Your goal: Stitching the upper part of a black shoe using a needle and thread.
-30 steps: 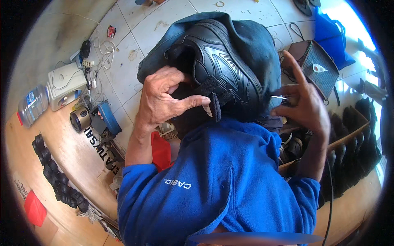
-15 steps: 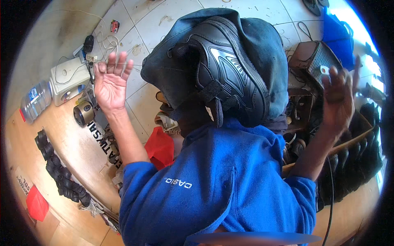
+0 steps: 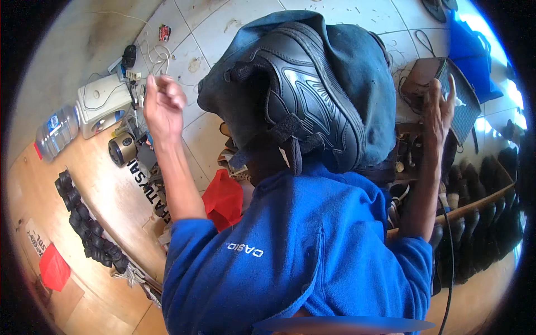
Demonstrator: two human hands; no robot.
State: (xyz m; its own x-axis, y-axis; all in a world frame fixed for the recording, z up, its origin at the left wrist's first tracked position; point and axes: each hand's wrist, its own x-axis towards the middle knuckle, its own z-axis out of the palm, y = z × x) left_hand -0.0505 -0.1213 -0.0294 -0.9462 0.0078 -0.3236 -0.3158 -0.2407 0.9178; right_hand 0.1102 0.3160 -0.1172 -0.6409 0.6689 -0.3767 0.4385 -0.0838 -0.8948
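Observation:
A large black shoe [image 3: 321, 103] with a silver-grey side panel lies on its side on a dark green cloth [image 3: 371, 84] over my lap. Its strap [image 3: 290, 137] hangs loose toward my chest. Neither hand touches it. Raised to the left of the cloth, my left hand [image 3: 164, 109] is empty, its fingers loosely bent and slightly blurred, the thumb side hard to make out. On the far side my right hand [image 3: 439, 109] is up in front of a brown box-like bag [image 3: 466, 106], with some fingers stretched and apart and nothing seen in it.
At left stand a clear water jug [image 3: 57, 134], a cream-coloured machine [image 3: 100, 106] and a gold-black cylinder [image 3: 121, 149]. Dark shoes [image 3: 474, 234] line a wooden rack at right. A red cloth piece [image 3: 223, 198] lies beside my left arm; a blue bag [image 3: 472, 56] sits at far right.
My left hand has gone from spread palm to bent fingers and shifted slightly right. My right hand has moved inward, toward the shoe. The shoe stays put on the cloth.

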